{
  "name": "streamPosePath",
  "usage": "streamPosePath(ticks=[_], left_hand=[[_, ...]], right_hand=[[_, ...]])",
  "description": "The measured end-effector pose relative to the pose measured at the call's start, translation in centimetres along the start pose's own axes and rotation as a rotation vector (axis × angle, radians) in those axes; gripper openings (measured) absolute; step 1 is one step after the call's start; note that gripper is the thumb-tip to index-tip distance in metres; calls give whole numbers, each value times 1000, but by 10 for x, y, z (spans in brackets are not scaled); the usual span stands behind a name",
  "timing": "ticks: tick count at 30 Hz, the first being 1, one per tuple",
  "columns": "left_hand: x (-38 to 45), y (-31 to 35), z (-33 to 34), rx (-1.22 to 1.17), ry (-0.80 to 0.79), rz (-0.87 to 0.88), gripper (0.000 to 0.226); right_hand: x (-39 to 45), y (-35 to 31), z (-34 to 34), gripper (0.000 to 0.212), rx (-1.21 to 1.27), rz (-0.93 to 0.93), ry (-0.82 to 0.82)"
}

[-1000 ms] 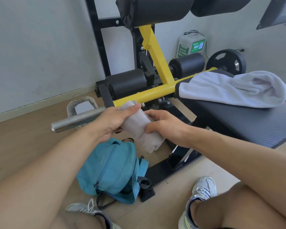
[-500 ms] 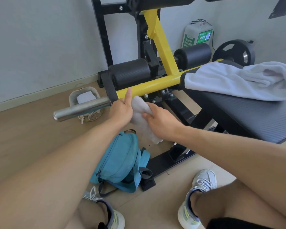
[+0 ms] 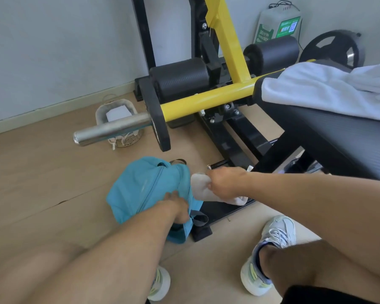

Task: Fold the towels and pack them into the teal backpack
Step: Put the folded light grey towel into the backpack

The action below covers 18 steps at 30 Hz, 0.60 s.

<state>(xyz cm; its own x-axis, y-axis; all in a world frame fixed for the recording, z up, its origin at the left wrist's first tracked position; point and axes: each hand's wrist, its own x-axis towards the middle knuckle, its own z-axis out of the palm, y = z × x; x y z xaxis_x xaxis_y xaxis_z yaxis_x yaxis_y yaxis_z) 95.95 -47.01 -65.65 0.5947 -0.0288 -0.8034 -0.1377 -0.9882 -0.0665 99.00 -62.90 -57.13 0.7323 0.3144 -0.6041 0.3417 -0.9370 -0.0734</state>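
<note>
So both hands just dropped from up by the yellow bar down to the teal backpack (image 3: 145, 187) on the floor. My right hand (image 3: 225, 183) grips the folded towel (image 3: 203, 189) at its opening, left hand (image 3: 178, 207) grabs the fabric. Second towel (image 3: 320, 88) waits on the bench (image 3: 338, 137).

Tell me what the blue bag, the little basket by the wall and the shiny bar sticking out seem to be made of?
The teal backpack looks like thin matte woven fabric, probably nylon: it creases softly under the left hand. The basket seems woven wicker or rattan with a pale cloth lining folded over its rim. The bar looks like polished or chromed steel, with bright mirror-like highlights.
</note>
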Motion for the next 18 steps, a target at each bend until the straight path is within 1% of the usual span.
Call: streamPosePath(ticks=[2,3,5,8,10,12,13,14,16,18], left_hand=[[4,-9,5,8,-21,-66,65],[4,-15,5,8,8,-79,66],[0,-22,-1,-33,125,-94,56],[-13,-33,-19,-195,405,-157,36],[-20,-50,-31,-245,490,-216,31],[-20,-71,-38,-280,517,-258,23],[-20,-82,-40,-292,498,-261,14],[-23,-92,-43,-314,468,-240,11],[-29,-106,-53,-376,426,-161,19],[-39,-115,-66,-416,432,-82,18]], right_hand=[[7,-1,1,28,-22,-6,-33],[10,-1,0,27,-27,-5,-47],[13,-1,-4,26,-24,-5,-67],[16,-1,-9,27,-26,4,-72],[20,-4,-11,29,-34,2,-93],[26,-8,-10,31,-53,-2,-115],[28,-12,-10,34,-68,-1,-125],[30,-16,-9,36,-93,-11,-135],[29,-26,-12,35,-148,-47,-150],[29,-37,-23,31,-88,-87,-147]])
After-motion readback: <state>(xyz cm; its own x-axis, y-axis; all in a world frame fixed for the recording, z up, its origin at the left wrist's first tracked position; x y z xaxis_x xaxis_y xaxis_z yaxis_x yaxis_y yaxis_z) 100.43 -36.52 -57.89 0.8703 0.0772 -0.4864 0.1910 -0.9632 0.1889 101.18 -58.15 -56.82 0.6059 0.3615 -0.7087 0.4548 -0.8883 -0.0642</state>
